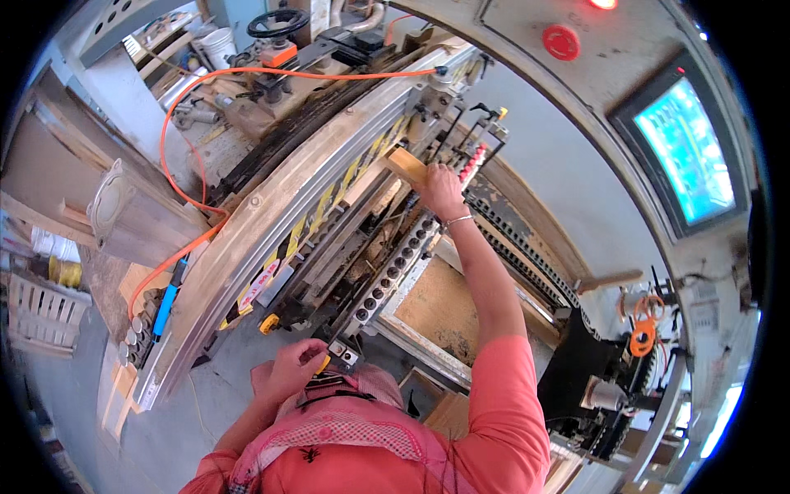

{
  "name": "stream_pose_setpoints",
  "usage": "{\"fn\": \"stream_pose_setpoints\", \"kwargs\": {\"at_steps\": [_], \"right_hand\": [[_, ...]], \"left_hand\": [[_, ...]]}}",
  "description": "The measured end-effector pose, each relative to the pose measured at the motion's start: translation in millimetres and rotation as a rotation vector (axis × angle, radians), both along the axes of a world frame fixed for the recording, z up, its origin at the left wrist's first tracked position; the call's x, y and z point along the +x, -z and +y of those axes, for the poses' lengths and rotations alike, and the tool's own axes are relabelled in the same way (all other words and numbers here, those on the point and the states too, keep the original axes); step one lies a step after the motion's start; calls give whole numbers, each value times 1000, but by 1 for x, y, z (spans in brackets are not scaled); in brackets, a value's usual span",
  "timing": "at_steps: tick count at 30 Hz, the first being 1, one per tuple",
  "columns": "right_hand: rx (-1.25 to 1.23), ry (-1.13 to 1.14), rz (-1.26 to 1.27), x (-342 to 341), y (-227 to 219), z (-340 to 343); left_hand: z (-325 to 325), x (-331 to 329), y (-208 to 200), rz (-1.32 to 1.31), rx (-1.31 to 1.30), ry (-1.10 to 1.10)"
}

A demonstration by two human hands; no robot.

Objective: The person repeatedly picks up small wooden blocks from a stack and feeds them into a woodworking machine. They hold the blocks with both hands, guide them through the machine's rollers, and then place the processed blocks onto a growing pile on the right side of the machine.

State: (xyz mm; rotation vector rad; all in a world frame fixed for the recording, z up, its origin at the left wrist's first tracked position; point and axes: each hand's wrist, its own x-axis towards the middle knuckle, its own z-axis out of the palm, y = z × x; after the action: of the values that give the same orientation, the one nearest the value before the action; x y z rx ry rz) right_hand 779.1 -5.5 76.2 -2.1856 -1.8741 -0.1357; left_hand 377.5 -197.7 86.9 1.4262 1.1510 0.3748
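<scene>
My right hand [442, 193] reaches far forward over the machine and grips a short wooden block [405, 165]. The block lies across the machine's far end, beside the yellow-and-black striped strip [358, 169]. Close to my body, my left hand [296, 367] is curled beside a small yellow knob [323, 363] at the machine's near end. Whether its fingers touch the knob or hold anything is hidden. Between my hands runs a metal bar with a row of dark round holders [387, 281].
A long wooden-topped beam [271, 177] borders the machine on the left, with an orange hose [164, 140] looping over it. A control panel with a lit screen [685, 152] and red stop button [561, 42] stands at right. Chain tracks [514, 251] run beyond my right arm.
</scene>
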Motion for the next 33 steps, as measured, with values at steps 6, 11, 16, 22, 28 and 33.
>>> {"fn": "stream_pose_setpoints", "kwargs": {"at_steps": [6, 11, 16, 22, 28, 33], "right_hand": [[-334, 12, -94, 5, -4, 42], [-402, -10, -76, 21, -24, 36], [-408, -35, 56, 1, -75, -44], [-679, -244, 661, -84, -85, -143], [-600, -141, 865, -71, -72, -154], [-324, -100, 258, -33, -59, -106]], "left_hand": [[-2, 22, -18, 36, -29, -83], [18, 47, 6, -109, 2, 3], [49, 78, 28, -467, -199, -77], [63, 126, 63, -789, -347, -13], [58, 112, 50, -992, -350, 19], [51, 91, 48, -957, -446, -20]]}}
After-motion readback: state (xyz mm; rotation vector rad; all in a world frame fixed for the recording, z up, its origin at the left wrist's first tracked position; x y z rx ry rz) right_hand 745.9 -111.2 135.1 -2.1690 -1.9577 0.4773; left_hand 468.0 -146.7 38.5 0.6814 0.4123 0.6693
